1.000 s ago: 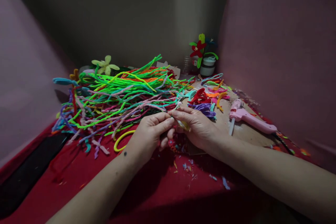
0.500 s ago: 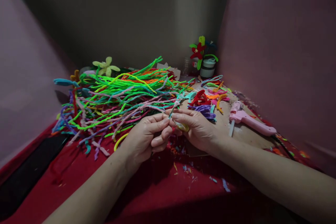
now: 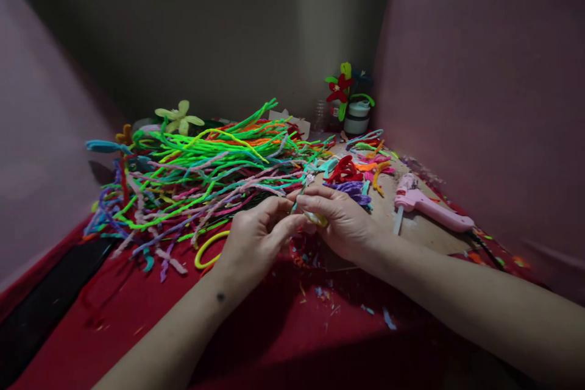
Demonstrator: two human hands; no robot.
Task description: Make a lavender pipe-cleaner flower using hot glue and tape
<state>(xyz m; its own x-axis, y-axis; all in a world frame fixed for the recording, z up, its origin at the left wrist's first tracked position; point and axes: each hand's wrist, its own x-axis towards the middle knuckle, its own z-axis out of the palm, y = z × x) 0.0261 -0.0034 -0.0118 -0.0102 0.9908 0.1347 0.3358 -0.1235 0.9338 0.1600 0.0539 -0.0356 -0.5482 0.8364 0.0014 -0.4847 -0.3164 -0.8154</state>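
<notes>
My left hand (image 3: 258, 234) is closed, its thumb and fingers pinched together against the fingers of my right hand (image 3: 342, 219). A thin teal-green pipe cleaner piece (image 3: 295, 204) shows between the fingertips of both hands. Something pale yellow (image 3: 317, 218) sticks out beneath my right fingers, which are closed around it. Most of what they hold is hidden. Just behind the hands lies a big heap of pipe cleaners (image 3: 219, 152) in green, pink, purple and orange. Beside my left wrist rests a yellow loop (image 3: 201, 253).
On the right, a pink glue gun (image 3: 429, 207) lies on a brown board (image 3: 420, 237) beside purple pipe cleaner loops (image 3: 350, 191) and red ones (image 3: 343, 169). Pipe cleaner flowers (image 3: 339, 88) stand near a lidded jar (image 3: 357, 117). Scraps dot the red cloth (image 3: 274, 341). A black object (image 3: 55, 304) lies left.
My left hand has turned so its back shows more, and its thumb has moved in under the right fingers. More of the yellow loop is visible. The view has shifted slightly.
</notes>
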